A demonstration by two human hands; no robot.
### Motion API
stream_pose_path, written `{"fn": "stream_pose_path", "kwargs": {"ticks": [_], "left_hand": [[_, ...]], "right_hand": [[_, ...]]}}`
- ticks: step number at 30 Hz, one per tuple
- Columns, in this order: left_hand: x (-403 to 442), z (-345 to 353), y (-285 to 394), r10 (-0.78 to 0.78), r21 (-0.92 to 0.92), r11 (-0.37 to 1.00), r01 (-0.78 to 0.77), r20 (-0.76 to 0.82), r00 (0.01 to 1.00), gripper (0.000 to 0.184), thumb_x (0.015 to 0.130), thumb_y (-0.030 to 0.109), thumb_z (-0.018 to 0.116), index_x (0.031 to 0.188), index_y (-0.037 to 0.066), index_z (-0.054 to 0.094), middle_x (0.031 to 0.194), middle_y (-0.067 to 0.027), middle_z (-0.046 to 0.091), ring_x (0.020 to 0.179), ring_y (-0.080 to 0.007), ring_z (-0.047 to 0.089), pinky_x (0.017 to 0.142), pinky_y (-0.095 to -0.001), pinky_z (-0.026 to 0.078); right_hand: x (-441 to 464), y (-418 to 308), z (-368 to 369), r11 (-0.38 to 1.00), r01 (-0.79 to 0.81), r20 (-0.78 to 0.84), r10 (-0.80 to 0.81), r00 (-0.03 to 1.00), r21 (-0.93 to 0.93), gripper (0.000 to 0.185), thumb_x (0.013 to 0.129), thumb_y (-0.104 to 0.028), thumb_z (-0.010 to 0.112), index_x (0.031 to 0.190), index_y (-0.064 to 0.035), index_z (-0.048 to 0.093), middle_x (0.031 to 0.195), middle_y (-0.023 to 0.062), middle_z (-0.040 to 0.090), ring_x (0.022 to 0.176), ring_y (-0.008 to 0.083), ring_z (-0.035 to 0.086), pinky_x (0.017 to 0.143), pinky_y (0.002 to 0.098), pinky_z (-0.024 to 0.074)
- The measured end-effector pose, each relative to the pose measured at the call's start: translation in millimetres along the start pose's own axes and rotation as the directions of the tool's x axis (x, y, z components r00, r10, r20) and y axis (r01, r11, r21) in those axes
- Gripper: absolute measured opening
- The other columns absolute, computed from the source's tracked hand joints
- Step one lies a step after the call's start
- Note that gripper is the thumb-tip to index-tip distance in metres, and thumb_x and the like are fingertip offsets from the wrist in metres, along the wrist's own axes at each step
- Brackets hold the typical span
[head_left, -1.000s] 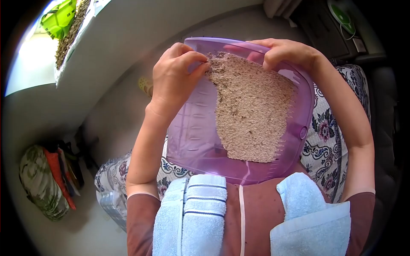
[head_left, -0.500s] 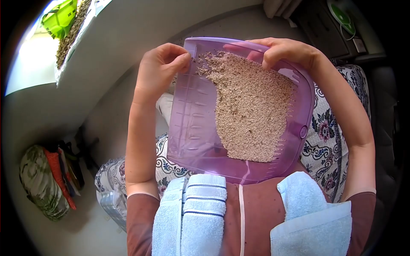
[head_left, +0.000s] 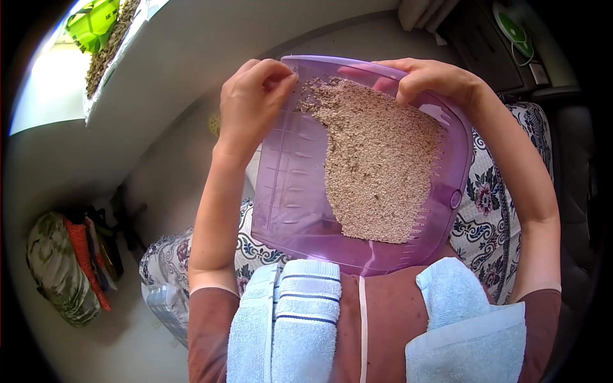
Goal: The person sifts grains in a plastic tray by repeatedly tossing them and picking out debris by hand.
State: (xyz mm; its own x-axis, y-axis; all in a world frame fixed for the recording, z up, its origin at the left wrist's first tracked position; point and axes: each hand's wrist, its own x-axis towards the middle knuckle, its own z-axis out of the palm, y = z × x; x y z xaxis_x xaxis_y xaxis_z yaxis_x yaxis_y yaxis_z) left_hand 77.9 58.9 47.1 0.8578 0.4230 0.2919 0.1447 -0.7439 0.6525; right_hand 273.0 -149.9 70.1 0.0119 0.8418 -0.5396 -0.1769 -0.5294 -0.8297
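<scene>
A see-through purple plastic tray (head_left: 290,198) rests tilted against my front, above my lap. Small beige grains (head_left: 380,166), mixed with a few darker bits, cover its middle and right side. Thinner, darker grains lie scattered towards the upper left corner. My right hand (head_left: 434,83) grips the far rim, with the thumb inside and the fingers seen through the plastic underneath. At the upper left corner, my left hand (head_left: 258,92) is closed in a pinch beside the scattered grains. What its fingertips hold, if anything, is hidden.
Patterned cloth (head_left: 485,198) covers my legs below the tray. Light blue towels (head_left: 306,306) hang over my chest. At the upper left, a green bag (head_left: 92,25) stands by dark material on a ledge. A camouflage bag (head_left: 57,268) lies at the lower left.
My left hand has moved right and slightly up, over the tray's upper left corner, still pinched. The tray and my right hand have shifted only slightly.
</scene>
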Motion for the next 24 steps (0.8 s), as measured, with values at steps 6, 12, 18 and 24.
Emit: {"fn": "stream_pose_path", "kwargs": {"ticks": [6,12,18,24], "left_hand": [[-7.9,-7.0,-20.1,-0.043,0.076,0.996,0.055,-0.152,0.987,0.009,0.083,0.009,0.070,0.092,0.005,0.070,0.085,-0.0037,0.063,0.075,-0.0105,0.064,0.068,-0.0250,0.052],[1.1,7.1,10.9,-0.021,0.037,0.999,0.024,-0.095,0.995,0.025,0.073,0.022,0.082,0.089,0.007,0.071,0.095,-0.0033,0.063,0.089,-0.0148,0.062,0.075,-0.0275,0.051],[8.6,6.0,-9.7,-0.019,-0.070,0.997,0.017,-0.034,0.999,0.016,0.078,0.015,0.077,0.090,0.007,0.070,0.093,-0.0033,0.065,0.082,-0.0139,0.063,0.072,-0.0259,0.051],[-11.8,-18.1,-46.1,-0.098,0.431,0.890,0.147,-0.133,0.986,0.009,0.085,0.007,0.070,0.093,0.002,0.069,0.092,-0.0018,0.064,0.083,-0.0082,0.062,0.072,-0.0222,0.051]], "right_hand": [[-0.8,0.2,0.3,1.000,0.022,0.013,-0.022,1.000,0.000,0.070,0.071,-0.014,0.060,0.140,-0.0116,0.048,0.094,-0.0028,0.055,0.079,0.0040,0.051,0.066,0.0181,0.0439],[3.9,2.7,-0.5,1.000,-0.004,-0.024,0.004,1.000,-0.022,0.077,0.065,-0.010,0.056,0.141,-0.0046,0.044,0.112,0.0110,0.054,0.094,0.0149,0.055,0.087,0.0231,0.0452],[-2.5,-2.3,4.2,1.000,-0.018,-0.019,0.018,1.000,0.005,0.077,0.065,-0.010,0.056,0.141,-0.0042,0.045,0.112,0.0112,0.055,0.094,0.0148,0.056,0.086,0.0236,0.0460],[-8.3,-3.5,5.9,1.000,-0.004,-0.032,0.004,0.999,0.023,0.077,0.065,-0.010,0.057,0.140,-0.0039,0.046,0.111,0.0109,0.055,0.090,0.0142,0.057,0.083,0.0232,0.0473]]}}
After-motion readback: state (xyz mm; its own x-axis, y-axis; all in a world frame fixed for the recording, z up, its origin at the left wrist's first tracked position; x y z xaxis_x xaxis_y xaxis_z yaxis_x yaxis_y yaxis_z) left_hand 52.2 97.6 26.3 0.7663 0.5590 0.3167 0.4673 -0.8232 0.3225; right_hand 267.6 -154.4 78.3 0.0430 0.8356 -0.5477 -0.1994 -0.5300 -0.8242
